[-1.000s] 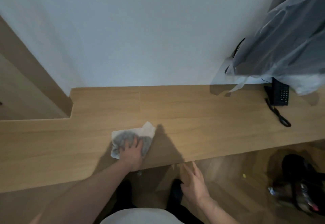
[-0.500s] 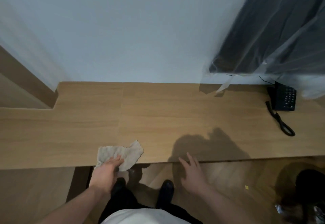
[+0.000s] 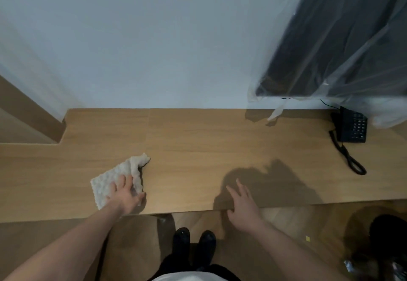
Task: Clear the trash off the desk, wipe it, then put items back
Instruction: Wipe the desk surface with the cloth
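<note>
One crumpled white cloth (image 3: 120,178) lies near the tabletop's (image 3: 198,148) front edge under the left hand's (image 3: 124,196) flat, spread fingers (image 3: 121,183), while the right hand (image 3: 242,205) rests open at the edge, one black telephone (image 3: 352,125) far right.

Bare forearms (image 3: 72,239), white top (image 3: 187,277), seemingly black shoes (image 3: 193,241)

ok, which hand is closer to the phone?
Right. The right hand rests at the desk's near edge, well short of the phone at the far right. The left hand presses the cloth farther left.
</note>
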